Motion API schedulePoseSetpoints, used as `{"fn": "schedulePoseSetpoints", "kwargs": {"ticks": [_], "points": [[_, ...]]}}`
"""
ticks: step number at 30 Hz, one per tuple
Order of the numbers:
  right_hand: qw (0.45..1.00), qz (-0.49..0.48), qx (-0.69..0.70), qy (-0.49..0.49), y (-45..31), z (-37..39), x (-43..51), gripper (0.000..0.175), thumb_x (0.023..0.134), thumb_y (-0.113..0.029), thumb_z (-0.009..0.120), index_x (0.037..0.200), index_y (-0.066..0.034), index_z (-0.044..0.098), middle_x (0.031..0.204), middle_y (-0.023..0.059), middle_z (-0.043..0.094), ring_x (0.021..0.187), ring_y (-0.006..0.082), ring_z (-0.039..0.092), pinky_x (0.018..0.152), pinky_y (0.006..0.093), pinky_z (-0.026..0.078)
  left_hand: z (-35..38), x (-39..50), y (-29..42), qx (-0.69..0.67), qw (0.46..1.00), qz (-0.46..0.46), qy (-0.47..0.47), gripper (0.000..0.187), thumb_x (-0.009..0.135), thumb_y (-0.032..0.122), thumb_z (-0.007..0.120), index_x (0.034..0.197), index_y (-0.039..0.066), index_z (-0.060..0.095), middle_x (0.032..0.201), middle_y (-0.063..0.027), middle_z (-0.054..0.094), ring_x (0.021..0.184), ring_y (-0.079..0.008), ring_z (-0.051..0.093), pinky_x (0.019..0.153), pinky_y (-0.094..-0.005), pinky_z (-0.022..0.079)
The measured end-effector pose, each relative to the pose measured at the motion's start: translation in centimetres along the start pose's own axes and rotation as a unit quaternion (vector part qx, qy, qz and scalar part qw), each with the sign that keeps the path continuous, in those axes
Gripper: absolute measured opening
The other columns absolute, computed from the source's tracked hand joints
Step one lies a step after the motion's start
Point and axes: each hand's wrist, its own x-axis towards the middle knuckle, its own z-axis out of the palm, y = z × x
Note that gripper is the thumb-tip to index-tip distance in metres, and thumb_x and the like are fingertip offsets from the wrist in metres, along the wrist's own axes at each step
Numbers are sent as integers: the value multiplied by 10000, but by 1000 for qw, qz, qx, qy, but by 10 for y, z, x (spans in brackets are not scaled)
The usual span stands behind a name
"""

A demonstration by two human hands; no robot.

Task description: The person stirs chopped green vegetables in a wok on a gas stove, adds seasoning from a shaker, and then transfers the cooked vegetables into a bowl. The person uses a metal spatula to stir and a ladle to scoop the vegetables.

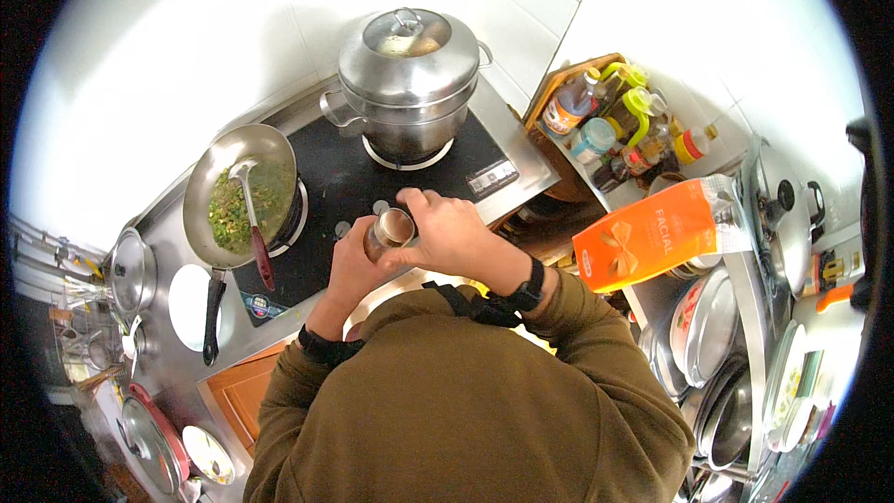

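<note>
My left hand (351, 262) is closed around a small clear jar (392, 229) with brownish contents, held in front of my chest over the stove's near edge. My right hand (447, 234) is at the jar's right side, its thumb against the jar and its fingers raised beside the rim; whether it grips anything is hidden. To the left, a frying pan (274, 143) holds chopped green food (234, 213), with a red-handled metal spatula (251, 199) resting in it. A lidded steel steamer pot (408, 94) stands on the back burner.
A white plate (188, 307) lies under the pan's handle. Sauce bottles (569, 105) crowd a rack at the right, near an orange tissue pack (649, 234). Steel bowls (705, 328) fill the right shelf. A pot lid (133, 271) lies at the counter's left.
</note>
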Motion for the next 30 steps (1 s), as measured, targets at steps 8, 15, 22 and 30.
{"fn": "schedulePoseSetpoints", "kwargs": {"ticks": [8,15,22,30], "points": [[989,-103,101,-39,2,16,6,403,799,-246,703,1093,-23,540,951,171,632,749,331,656,624,389,536,-6,-16,-8,33,999,-29,-31,519,675,263,772,1083,32,548,846,-169,640,755,-264,663,677,-341,500],[971,-156,168,-65,10,14,2,457,792,-243,701,1169,-45,535,1017,192,618,839,336,649,704,396,525,-13,-23,-19,-49,994,-61,-81,562,650,239,787,1116,29,554,888,-142,664,783,-199,651,695,-325,501],[990,7,130,-56,15,39,9,299,833,-278,682,875,3,588,723,172,640,667,320,655,591,375,512,3,-23,-11,82,996,-44,1,515,651,226,756,1085,71,528,912,-163,631,847,-361,621,725,-407,496],[954,-162,207,-145,32,19,-5,549,804,-278,697,1272,-79,492,1020,175,575,868,372,608,742,401,512,-9,-21,-12,-50,984,-74,-156,517,666,258,772,1071,25,552,906,-178,647,845,-359,639,715,-382,491]]}}
